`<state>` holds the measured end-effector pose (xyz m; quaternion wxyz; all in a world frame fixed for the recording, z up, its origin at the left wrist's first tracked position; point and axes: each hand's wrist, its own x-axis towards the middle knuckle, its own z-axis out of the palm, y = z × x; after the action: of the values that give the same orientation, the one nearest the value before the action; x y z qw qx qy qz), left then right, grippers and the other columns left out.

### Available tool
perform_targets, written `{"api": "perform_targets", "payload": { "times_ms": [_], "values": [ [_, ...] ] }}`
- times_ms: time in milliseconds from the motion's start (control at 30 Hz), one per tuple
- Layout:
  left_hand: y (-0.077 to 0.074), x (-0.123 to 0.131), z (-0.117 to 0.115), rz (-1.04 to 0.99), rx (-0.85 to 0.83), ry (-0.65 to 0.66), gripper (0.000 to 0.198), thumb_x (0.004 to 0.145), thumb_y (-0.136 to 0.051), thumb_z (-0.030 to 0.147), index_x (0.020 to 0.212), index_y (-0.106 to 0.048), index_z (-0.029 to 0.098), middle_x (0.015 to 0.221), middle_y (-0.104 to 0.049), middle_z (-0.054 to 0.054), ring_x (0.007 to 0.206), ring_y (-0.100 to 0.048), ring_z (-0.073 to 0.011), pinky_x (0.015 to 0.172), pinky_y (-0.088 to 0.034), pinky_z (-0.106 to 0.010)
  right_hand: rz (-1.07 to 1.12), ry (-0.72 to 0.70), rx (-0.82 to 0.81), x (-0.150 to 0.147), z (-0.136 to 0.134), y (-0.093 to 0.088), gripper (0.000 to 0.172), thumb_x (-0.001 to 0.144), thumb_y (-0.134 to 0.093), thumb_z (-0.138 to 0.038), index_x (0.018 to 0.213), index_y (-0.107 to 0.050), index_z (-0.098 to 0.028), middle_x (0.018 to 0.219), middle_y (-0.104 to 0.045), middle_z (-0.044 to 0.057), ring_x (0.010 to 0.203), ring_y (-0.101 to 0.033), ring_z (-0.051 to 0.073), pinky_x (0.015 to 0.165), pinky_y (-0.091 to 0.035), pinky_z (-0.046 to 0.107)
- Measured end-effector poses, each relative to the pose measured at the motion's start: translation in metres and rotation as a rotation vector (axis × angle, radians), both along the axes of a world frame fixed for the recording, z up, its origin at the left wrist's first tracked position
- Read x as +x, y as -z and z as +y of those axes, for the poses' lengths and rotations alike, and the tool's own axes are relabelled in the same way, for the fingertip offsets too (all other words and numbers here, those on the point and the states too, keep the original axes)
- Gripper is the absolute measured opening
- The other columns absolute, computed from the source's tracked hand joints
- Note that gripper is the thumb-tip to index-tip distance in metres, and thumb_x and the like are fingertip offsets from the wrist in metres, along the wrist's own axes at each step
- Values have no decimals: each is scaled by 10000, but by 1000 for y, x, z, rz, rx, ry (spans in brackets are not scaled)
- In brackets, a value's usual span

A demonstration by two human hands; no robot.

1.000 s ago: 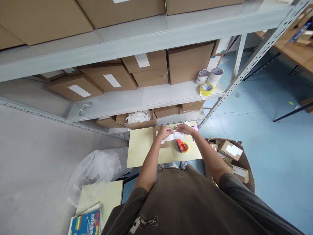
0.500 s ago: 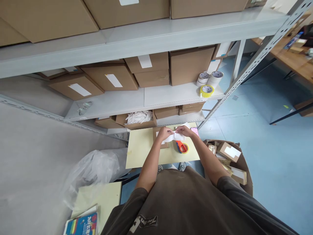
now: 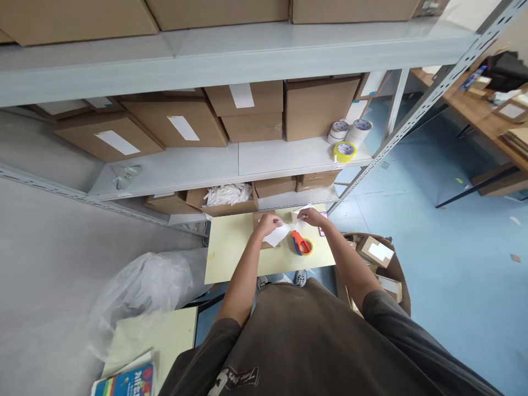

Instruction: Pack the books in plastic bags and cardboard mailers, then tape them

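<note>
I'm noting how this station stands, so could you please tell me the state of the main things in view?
Left hand, closed on a white sheet
Right hand, curled at white paper, grip unclear
Tape dispenser, lying down, roll fitted
Smartphone, screen lit
Carton of white items, open, filled
Yellow tape roll, lying flat
Plastic bag, crumpled
Floor carton, open, holding parcels

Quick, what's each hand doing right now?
Left hand: closed, holding a white sheet.
Right hand: at another white piece; grip cannot be told.
</note>
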<state>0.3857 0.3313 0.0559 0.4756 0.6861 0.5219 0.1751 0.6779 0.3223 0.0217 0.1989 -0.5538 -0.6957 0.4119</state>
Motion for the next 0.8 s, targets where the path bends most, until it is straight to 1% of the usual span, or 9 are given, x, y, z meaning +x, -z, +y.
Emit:
{"api": "perform_targets", "payload": {
  "times_ms": [100,233,300,367,467,567,633,733,800],
  "values": [
    [7,-23,-5,-24,43,-161,163,787,-804,336,869,-852,203,888,-825,-66,845,-727,-236,774,-524,-318,-97,178,73,2,0,11,347,781,-631,-57,1000,-836,-231,1099,-838,72,1050,-753,281,1005,-583,392],
    [15,-56,-13,-88,43,-287,187,759,-832,368,860,-833,212,859,-811,-56,829,-724,-236,775,-529,-317,-10,406,131,-18,-11,26,493,792,-576,-73,1200,-804,-230,1305,-793,87,1239,-711,274,1156,-521,442],
    [19,-72,-17,-176,26,-333,242,758,-831,417,874,-811,206,849,-798,-49,817,-720,-226,775,-528,-311,76,498,132,-40,-21,31,444,816,-572,-127,1186,-799,-220,1306,-788,101,1239,-707,271,1152,-524,450],
    [22,-89,-21,-295,2,-383,327,753,-833,486,900,-778,199,846,-788,-43,802,-715,-211,768,-524,-302,180,545,91,-68,-34,32,350,848,-593,-219,1134,-794,-213,1257,-797,117,1184,-721,275,1087,-561,458],
    [26,-114,-25,-472,-59,-473,488,705,-859,602,934,-732,190,847,-778,-44,770,-703,-198,713,-516,-287,337,537,18,-122,-55,28,280,883,-661,-406,1054,-782,-221,1181,-805,119,1119,-729,274,1020,-578,455],
    [26,-137,-26,-581,-126,-560,614,630,-902,674,945,-719,179,835,-769,-53,741,-693,-198,649,-512,-279,513,420,-142,-182,-70,20,390,854,-756,-556,1078,-771,-237,1100,-807,85,1023,-739,246,923,-598,404],
    [25,-153,-28,-636,-146,-609,660,604,-924,684,968,-729,170,853,-776,-64,765,-707,-206,663,-535,-285,598,355,-225,-219,-76,15,435,796,-822,-597,1028,-760,-234,987,-794,54,911,-731,220,826,-602,360],
    [27,-184,-32,-696,-166,-680,778,597,-951,666,1159,-740,170,947,-802,-84,882,-748,-232,745,-573,-305,644,342,-224,-268,-74,9,452,730,-874,-623,860,-707,-225,791,-733,11,764,-691,192,740,-581,331],
    [29,-208,-38,-676,-241,-694,866,566,-983,636,1261,-725,189,988,-813,-92,931,-762,-247,768,-574,-312,640,344,-200,-293,-69,5,458,727,-876,-631,814,-683,-225,741,-709,4,727,-687,194,725,-573,335]
  ]
}}
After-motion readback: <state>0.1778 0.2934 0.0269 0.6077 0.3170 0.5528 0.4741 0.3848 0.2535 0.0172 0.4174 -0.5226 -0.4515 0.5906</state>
